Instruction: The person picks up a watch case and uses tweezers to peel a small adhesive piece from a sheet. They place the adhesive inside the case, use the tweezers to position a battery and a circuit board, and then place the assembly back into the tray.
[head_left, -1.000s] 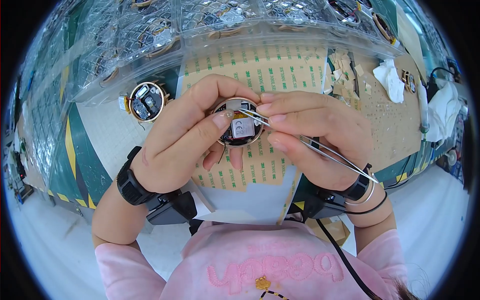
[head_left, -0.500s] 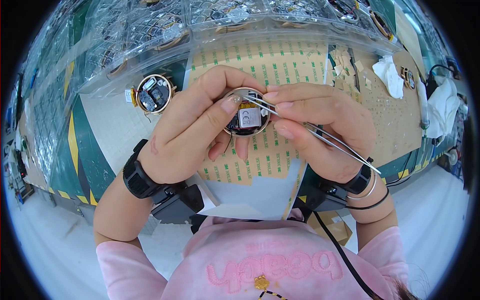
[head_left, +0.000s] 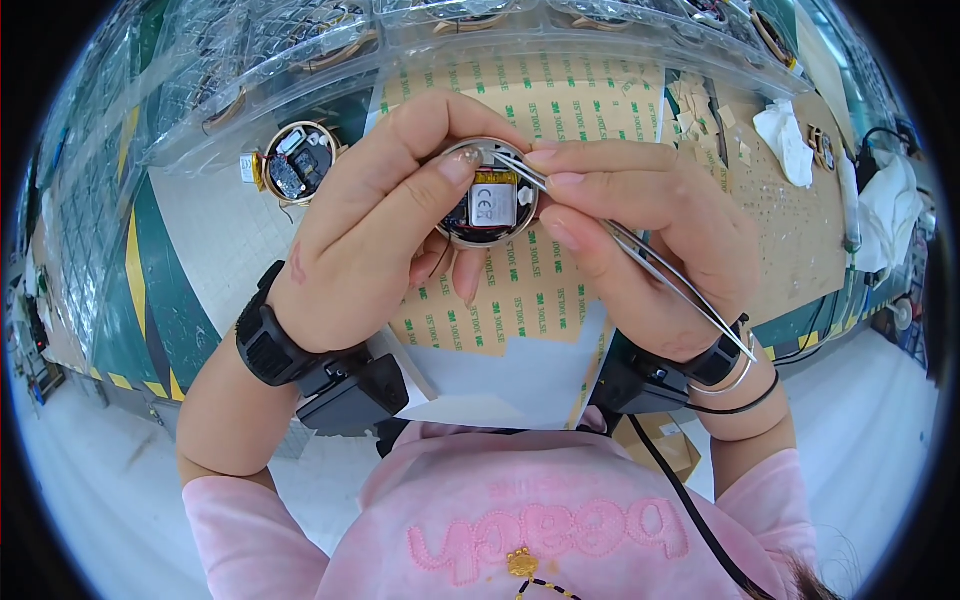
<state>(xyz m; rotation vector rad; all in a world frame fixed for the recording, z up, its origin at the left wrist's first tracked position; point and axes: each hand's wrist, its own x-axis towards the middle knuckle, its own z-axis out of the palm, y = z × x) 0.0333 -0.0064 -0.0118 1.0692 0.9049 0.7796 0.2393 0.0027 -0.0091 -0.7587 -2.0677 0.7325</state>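
My left hand [head_left: 375,220] is closed round a round watch case [head_left: 462,228] with a gold rim, its thumb over the upper left of the opening. Inside the case sit a silver battery [head_left: 492,205], some yellow tape and dark electronics. Pinched in my right hand [head_left: 655,225] are metal tweezers [head_left: 645,252], whose tips reach into the top of the case by my left thumb. What the tips touch is too small to make out. A second open watch case [head_left: 300,162], its battery hanging out at the side, lies to the left of my left hand.
Beneath my hands lies a tan adhesive sheet [head_left: 540,310] with green print. Clear plastic trays [head_left: 400,50] of more watch cases stand along the far side. To the right are tan scraps [head_left: 695,110], a white tissue [head_left: 785,140] and a brown board [head_left: 790,235].
The watch case, both hands and the tweezers appear slightly higher in the picture, as does the whole bench. The tweezer tips stay at the top of the case.
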